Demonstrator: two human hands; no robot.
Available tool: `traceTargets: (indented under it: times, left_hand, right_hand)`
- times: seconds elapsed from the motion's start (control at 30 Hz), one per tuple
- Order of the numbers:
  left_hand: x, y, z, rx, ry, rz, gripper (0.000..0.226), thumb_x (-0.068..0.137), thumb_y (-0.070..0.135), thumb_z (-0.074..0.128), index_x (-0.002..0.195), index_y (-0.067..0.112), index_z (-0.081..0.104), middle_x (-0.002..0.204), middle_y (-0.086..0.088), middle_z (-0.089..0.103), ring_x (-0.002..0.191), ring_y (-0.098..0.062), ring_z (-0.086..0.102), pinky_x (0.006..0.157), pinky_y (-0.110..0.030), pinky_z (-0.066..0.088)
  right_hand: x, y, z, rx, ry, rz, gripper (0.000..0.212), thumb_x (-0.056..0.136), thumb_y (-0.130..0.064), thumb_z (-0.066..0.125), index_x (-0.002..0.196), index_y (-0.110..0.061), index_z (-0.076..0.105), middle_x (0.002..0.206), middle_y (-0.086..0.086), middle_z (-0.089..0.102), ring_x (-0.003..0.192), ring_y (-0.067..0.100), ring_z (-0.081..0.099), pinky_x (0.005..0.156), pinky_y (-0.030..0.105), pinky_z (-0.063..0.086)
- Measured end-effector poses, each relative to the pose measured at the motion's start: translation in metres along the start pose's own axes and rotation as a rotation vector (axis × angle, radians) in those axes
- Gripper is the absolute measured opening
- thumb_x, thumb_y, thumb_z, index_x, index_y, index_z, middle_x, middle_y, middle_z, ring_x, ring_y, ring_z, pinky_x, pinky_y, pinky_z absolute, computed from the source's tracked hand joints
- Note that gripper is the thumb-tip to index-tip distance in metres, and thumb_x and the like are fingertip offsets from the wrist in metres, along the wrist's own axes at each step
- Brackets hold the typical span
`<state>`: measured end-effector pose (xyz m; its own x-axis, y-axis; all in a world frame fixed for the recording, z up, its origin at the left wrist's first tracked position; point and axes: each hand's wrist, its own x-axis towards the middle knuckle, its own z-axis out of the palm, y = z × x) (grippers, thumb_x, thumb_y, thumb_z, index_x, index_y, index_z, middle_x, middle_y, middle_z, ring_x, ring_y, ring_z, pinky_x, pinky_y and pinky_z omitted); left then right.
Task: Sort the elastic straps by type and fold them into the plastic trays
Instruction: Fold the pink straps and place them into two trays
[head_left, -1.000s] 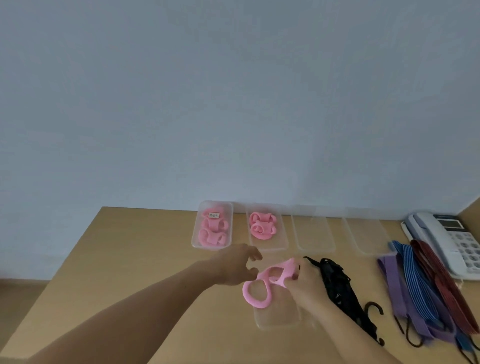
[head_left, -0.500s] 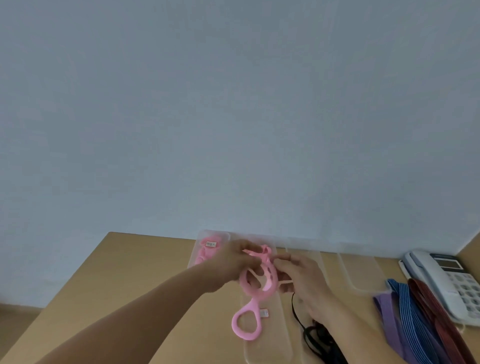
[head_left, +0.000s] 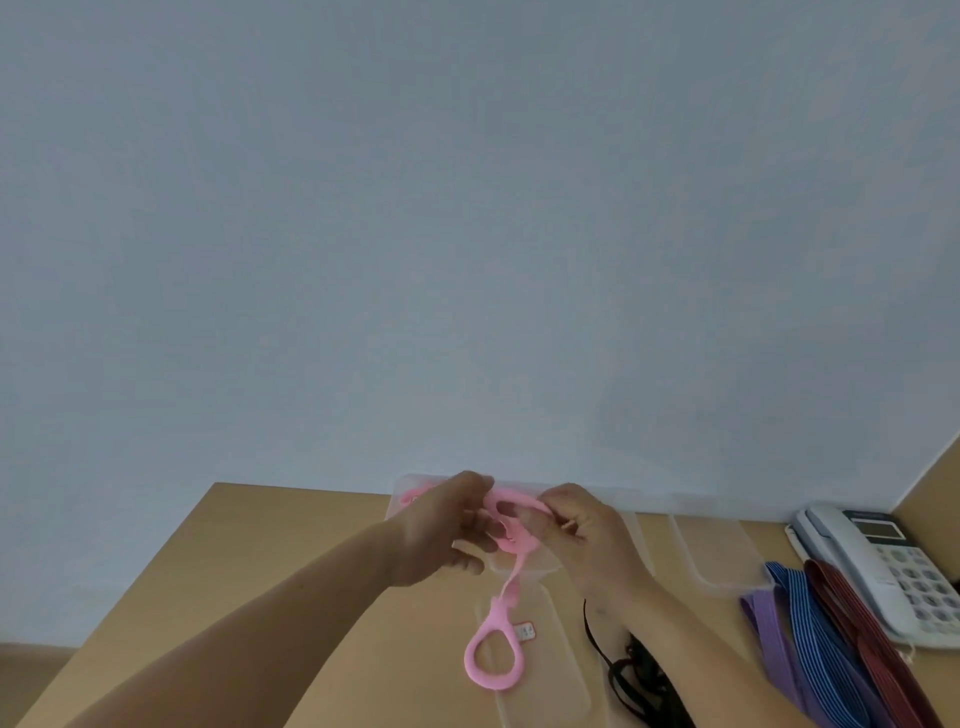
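Over the table (head_left: 260, 571), the left hand (head_left: 441, 535) and right hand (head_left: 592, 545) are held up close together, both pinching the top loop of the pink strap (head_left: 498, 618), whose bottom loop hangs above a tray (head_left: 563, 675), and the fingers hide part of the top loop.

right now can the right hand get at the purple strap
Probably yes once freed: the right hand pinches the pink strap, but the purple strap lies to its right with only a low clear tray between them.
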<state>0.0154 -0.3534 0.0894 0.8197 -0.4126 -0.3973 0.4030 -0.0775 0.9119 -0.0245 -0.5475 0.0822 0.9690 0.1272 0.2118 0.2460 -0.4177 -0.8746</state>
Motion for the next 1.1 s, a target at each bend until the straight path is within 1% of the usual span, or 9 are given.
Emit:
traceTargets:
  times: [0.1, 0.2, 0.3, 0.4, 0.5, 0.6, 0.73, 0.93, 1.1]
  left_hand:
    - [-0.005, 0.001, 0.001, 0.072, -0.026, 0.107, 0.042, 0.094, 0.049, 0.049, 0.098, 0.013, 0.071, 0.105, -0.007, 0.071, 0.092, -0.018, 0.060, 0.073, -0.030, 0.043]
    - [-0.009, 0.002, 0.005, 0.111, -0.073, 0.163, 0.025, 0.093, 0.029, 0.060, 0.100, 0.008, 0.072, 0.105, -0.010, 0.072, 0.093, -0.021, 0.066, 0.081, -0.033, 0.049]
    - [-0.011, 0.004, 0.008, 0.073, -0.070, 0.159, 0.019, 0.098, 0.018, 0.057, 0.101, 0.004, 0.070, 0.095, -0.013, 0.072, 0.079, -0.026, 0.067, 0.073, -0.035, 0.056]
    - [-0.013, 0.006, 0.009, 0.033, -0.079, 0.121, 0.020, 0.098, 0.017, 0.055, 0.097, 0.003, 0.070, 0.089, -0.015, 0.071, 0.071, -0.027, 0.066, 0.068, -0.036, 0.058]
    - [-0.016, 0.011, 0.009, -0.028, -0.105, 0.055, 0.025, 0.095, 0.022, 0.054, 0.099, 0.002, 0.067, 0.090, -0.019, 0.068, 0.071, -0.029, 0.065, 0.065, -0.034, 0.055]
    - [-0.017, 0.016, 0.011, -0.116, -0.059, 0.008, 0.042, 0.098, 0.041, 0.046, 0.094, 0.005, 0.067, 0.084, -0.017, 0.069, 0.066, -0.027, 0.066, 0.060, -0.031, 0.053]
    - [-0.019, 0.018, 0.013, -0.087, -0.024, 0.059, 0.030, 0.099, 0.030, 0.054, 0.096, 0.003, 0.066, 0.077, -0.014, 0.070, 0.058, -0.022, 0.066, 0.052, -0.027, 0.051]
    - [-0.020, 0.010, 0.010, -0.069, -0.033, 0.141, 0.017, 0.100, 0.013, 0.053, 0.105, -0.003, 0.058, 0.082, -0.014, 0.070, 0.061, -0.023, 0.067, 0.054, -0.029, 0.052]
    - [-0.020, 0.004, 0.012, -0.026, 0.017, 0.206, 0.018, 0.098, 0.010, 0.057, 0.109, -0.003, 0.059, 0.086, -0.017, 0.071, 0.066, -0.026, 0.068, 0.057, -0.032, 0.055]
  right_hand:
    - [0.007, -0.010, -0.002, 0.214, 0.038, 0.085, 0.014, 0.094, -0.017, 0.063, 0.088, -0.012, 0.075, 0.069, -0.004, 0.070, 0.056, 0.001, 0.059, 0.054, 0.016, 0.046]
    - [0.014, -0.007, -0.003, 0.289, 0.121, 0.128, 0.011, 0.091, -0.015, 0.067, 0.100, -0.017, 0.074, 0.075, -0.001, 0.072, 0.065, 0.010, 0.063, 0.058, 0.023, 0.050]
    - [0.020, -0.005, -0.002, 0.244, 0.195, 0.130, 0.010, 0.088, -0.018, 0.072, 0.096, -0.025, 0.073, 0.080, -0.002, 0.072, 0.068, 0.011, 0.063, 0.062, 0.025, 0.050]
    - [0.021, -0.007, -0.003, 0.130, 0.203, 0.079, 0.016, 0.086, -0.010, 0.072, 0.086, -0.026, 0.072, 0.078, -0.010, 0.072, 0.070, 0.000, 0.064, 0.063, 0.013, 0.048]
    - [0.019, -0.010, -0.002, -0.021, 0.157, -0.002, 0.019, 0.086, -0.007, 0.069, 0.083, -0.026, 0.071, 0.082, -0.019, 0.069, 0.076, -0.001, 0.063, 0.063, 0.013, 0.047]
    - [0.018, -0.009, -0.001, -0.078, 0.110, -0.054, 0.020, 0.085, -0.008, 0.070, 0.083, -0.027, 0.072, 0.087, -0.021, 0.068, 0.081, 0.002, 0.064, 0.064, 0.013, 0.046]
    - [0.016, -0.006, 0.002, -0.077, 0.082, -0.075, 0.021, 0.082, -0.004, 0.072, 0.082, -0.025, 0.072, 0.088, -0.020, 0.068, 0.076, 0.003, 0.063, 0.063, 0.011, 0.044]
    - [0.014, -0.013, 0.000, 0.243, 0.054, 0.095, 0.002, 0.089, -0.016, 0.070, 0.089, -0.014, 0.070, 0.074, -0.006, 0.070, 0.063, 0.007, 0.062, 0.060, 0.019, 0.046]
    - [0.012, -0.016, -0.002, 0.281, -0.076, 0.264, 0.023, 0.094, -0.025, 0.064, 0.090, -0.003, 0.072, 0.071, 0.009, 0.070, 0.058, 0.019, 0.062, 0.049, 0.027, 0.046]
